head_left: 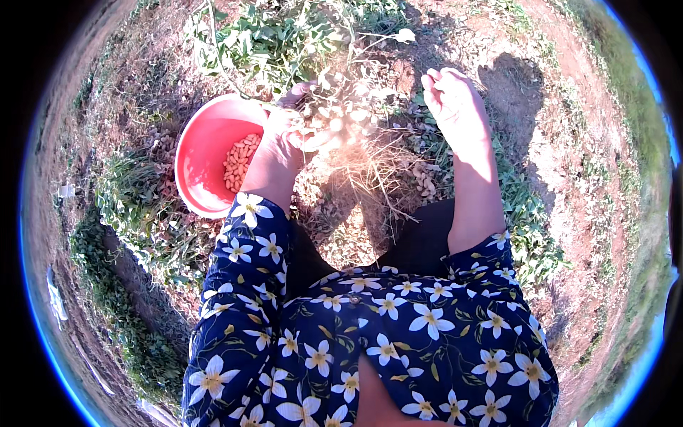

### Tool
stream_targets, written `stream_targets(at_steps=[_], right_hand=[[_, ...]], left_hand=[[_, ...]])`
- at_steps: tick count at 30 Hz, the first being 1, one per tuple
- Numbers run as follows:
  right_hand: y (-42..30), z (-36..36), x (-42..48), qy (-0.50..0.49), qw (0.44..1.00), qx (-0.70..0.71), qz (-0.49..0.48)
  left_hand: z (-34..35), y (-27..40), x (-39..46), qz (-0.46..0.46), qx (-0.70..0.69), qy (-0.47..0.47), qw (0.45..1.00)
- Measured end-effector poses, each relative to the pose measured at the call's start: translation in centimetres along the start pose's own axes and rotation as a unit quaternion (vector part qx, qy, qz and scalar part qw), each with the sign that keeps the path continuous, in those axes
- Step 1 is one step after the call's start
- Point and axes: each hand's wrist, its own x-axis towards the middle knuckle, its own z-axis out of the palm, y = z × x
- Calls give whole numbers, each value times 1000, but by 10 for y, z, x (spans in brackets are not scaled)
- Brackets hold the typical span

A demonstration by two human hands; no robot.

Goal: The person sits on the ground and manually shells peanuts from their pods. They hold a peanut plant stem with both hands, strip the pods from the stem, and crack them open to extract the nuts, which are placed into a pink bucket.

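Note:
My left hand (283, 131) is closed around the stems of a pulled peanut plant, beside the rim of a red plastic bucket. Pale peanut pods (341, 120) and roots hang out to the right of that hand in bright glare. Inside the bucket (200, 155), a heap of peanuts in their shells (241, 161) lies low on the right side, partly hidden by my left forearm. My right hand (453, 101) is raised to the right, apart from the plant, with its fingers curled; whether something small is between them cannot be told.
Leafy green plants (272, 42) lie beyond the hands. Dry roots and stems (373, 165) are spread on the ground between my knees, with loose pods (425, 181) nearby. Green foliage (128, 197) lies left of the bucket, and more leaves (525, 213) are right of my right arm.

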Motion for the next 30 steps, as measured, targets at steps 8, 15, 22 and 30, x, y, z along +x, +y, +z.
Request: stream_targets(at_steps=[8, 15, 22, 30], right_hand=[[60, 26, -19, -289, 922, -256, -3], [53, 47, -27, -97, 965, -244, -17], [13, 8, 10, 8, 994, 112, 16], [27, 40, -31, -280, 835, -464, -98]], left_hand=[[12, -1, 1, 10, -24, -15, 1000], [0, -4, 13, 47, -31, 33, 998], [-8, 1, -3, 39, -11, 20, 999], [-42, -1, 36, 20, 38, 64, 997]])
